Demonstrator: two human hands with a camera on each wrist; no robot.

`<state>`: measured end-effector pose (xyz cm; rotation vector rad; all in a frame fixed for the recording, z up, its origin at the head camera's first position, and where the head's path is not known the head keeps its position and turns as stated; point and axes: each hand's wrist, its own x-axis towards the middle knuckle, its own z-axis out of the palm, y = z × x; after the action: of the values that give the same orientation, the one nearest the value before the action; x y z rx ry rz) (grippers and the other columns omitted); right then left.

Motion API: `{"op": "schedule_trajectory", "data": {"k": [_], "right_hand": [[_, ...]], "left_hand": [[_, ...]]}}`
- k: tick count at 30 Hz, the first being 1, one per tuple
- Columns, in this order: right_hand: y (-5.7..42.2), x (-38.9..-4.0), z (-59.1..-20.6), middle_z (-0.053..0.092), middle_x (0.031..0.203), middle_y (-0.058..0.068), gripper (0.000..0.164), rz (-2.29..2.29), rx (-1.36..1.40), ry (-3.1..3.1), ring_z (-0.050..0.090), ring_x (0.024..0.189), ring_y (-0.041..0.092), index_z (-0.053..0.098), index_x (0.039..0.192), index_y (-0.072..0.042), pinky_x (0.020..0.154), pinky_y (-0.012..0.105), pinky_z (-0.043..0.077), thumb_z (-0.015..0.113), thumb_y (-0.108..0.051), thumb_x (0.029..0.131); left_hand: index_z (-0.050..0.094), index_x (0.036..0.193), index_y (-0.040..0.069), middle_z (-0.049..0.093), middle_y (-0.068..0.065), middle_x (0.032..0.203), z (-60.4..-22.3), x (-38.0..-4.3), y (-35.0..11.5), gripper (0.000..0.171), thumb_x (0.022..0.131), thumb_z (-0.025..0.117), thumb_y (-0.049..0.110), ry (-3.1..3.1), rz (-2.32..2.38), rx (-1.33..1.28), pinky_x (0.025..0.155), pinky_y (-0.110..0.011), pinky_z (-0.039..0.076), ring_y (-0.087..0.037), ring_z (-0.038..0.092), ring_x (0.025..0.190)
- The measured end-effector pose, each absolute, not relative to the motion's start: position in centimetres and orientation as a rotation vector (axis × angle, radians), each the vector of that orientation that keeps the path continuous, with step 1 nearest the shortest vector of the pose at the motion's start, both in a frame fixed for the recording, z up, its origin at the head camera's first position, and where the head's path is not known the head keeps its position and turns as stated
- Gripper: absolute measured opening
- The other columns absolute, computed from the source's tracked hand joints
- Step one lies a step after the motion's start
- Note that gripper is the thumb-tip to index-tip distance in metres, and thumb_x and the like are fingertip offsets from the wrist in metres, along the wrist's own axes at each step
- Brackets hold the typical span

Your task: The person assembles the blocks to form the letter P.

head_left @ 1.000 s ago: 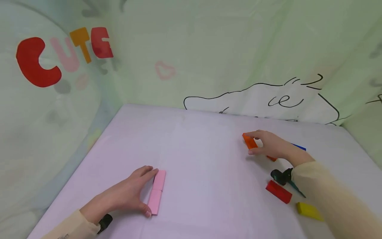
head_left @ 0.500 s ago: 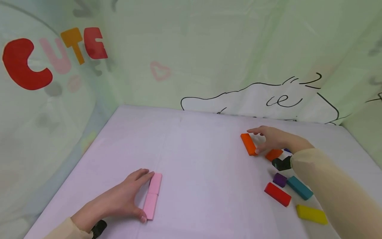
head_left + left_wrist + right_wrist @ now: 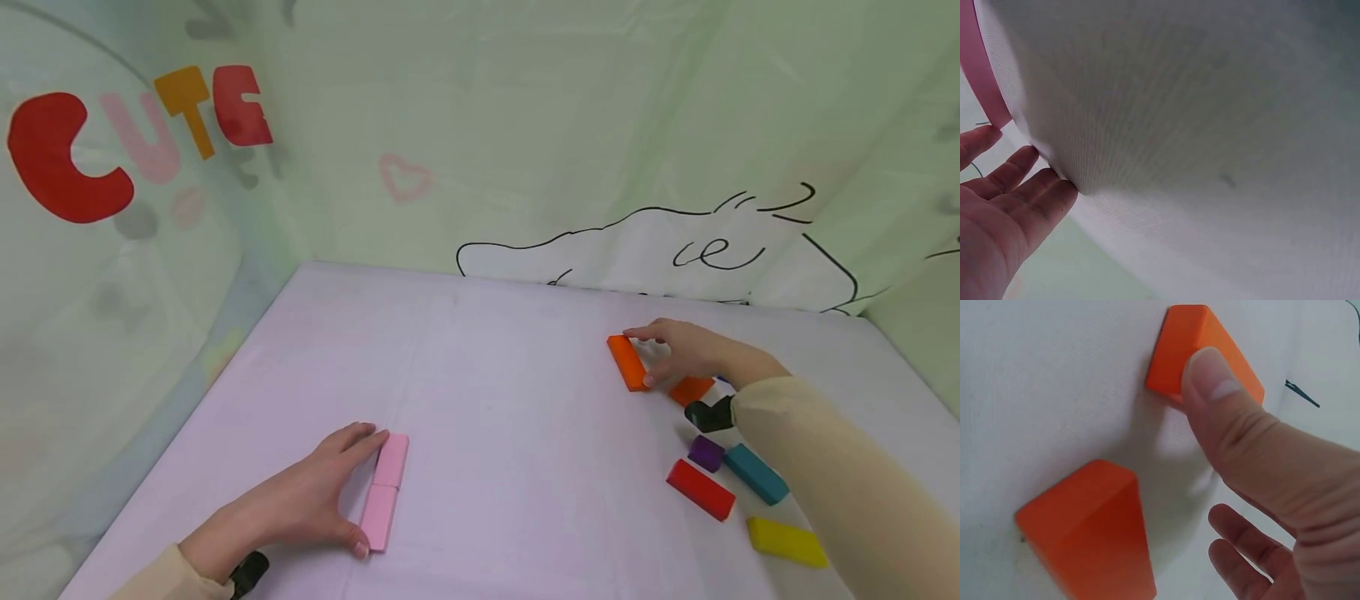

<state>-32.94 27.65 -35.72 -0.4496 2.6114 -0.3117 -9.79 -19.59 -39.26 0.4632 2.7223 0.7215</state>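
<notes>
Two pink blocks (image 3: 386, 492) lie end to end on the table at left. My left hand (image 3: 315, 492) arches beside them, index fingertip at their far end and thumb at the near end; its fingers are extended and relaxed. In the left wrist view the index fingertip meets the corner of a pink block (image 3: 985, 69). At the far right, my right hand (image 3: 686, 350) pinches an orange block (image 3: 627, 364) lengthwise between index finger and thumb. The right wrist view shows the thumb against that block's end. A second orange block (image 3: 1094, 531) lies just behind that hand.
Near the right forearm lie a purple block (image 3: 706, 453), a teal block (image 3: 755, 473), a red block (image 3: 701, 489) and a yellow block (image 3: 787, 542). A blue edge peeks out under the right wrist. A printed curtain (image 3: 525, 125) rises behind the table.
The right hand shifted a little to the right, its index fingertip leaving the orange block's far end and then returning. Purple and teal blocks came into clearer sight. The left hand stayed beside the pink blocks.
</notes>
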Motion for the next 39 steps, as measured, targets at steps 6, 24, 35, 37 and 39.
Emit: {"op": "schedule_trajectory", "data": {"k": [6,24,35,37,39], "right_hand": [[27.4,-32.7,-35.6,0.037,0.15,0.036,0.088,-0.309,-0.443,2.605,0.036,0.135,0.057,0.04,0.155,-0.005,0.096,0.064,0.054,0.085,-0.024,0.083],[26.6,-32.1,-36.3,0.047,0.144,0.033,0.087,-0.307,-0.526,2.643,0.044,0.13,0.052,0.044,0.153,-0.002,0.098,0.064,0.052,0.085,-0.034,0.082],[24.2,-31.4,-36.5,0.052,0.142,0.032,0.087,-0.319,-0.659,2.669,0.048,0.129,0.049,0.048,0.147,0.005,0.104,0.067,0.047,0.084,-0.042,0.082],[23.6,-31.2,-36.6,0.051,0.143,0.032,0.087,-0.317,-0.665,2.679,0.047,0.13,0.049,0.049,0.147,0.005,0.105,0.067,0.046,0.084,-0.043,0.083],[23.0,-31.0,-36.7,0.051,0.144,0.032,0.087,-0.315,-0.667,2.688,0.047,0.132,0.049,0.048,0.146,0.005,0.107,0.068,0.045,0.084,-0.043,0.083]], "left_hand": [[0.037,0.158,0.009,0.034,-0.019,0.161,-39.2,-9.6,-19.6,0.125,0.057,0.097,0.05,2.716,0.728,0.445,0.107,-0.057,0.049,-0.039,0.042,0.144],[0.037,0.158,0.008,0.033,-0.018,0.162,-39.1,-9.7,-19.6,0.124,0.058,0.098,0.047,2.702,0.756,0.418,0.11,-0.057,0.047,-0.038,0.041,0.145],[0.037,0.158,0.01,0.033,-0.016,0.162,-39.1,-9.8,-19.7,0.123,0.058,0.099,0.044,2.688,0.773,0.399,0.11,-0.056,0.047,-0.036,0.041,0.145],[0.037,0.158,0.009,0.033,-0.017,0.162,-39.0,-9.9,-19.6,0.123,0.058,0.099,0.044,2.684,0.776,0.392,0.111,-0.056,0.046,-0.037,0.04,0.146],[0.036,0.159,0.009,0.032,-0.017,0.163,-39.0,-9.9,-19.6,0.123,0.058,0.099,0.043,2.678,0.784,0.38,0.111,-0.056,0.046,-0.038,0.04,0.146]]}}
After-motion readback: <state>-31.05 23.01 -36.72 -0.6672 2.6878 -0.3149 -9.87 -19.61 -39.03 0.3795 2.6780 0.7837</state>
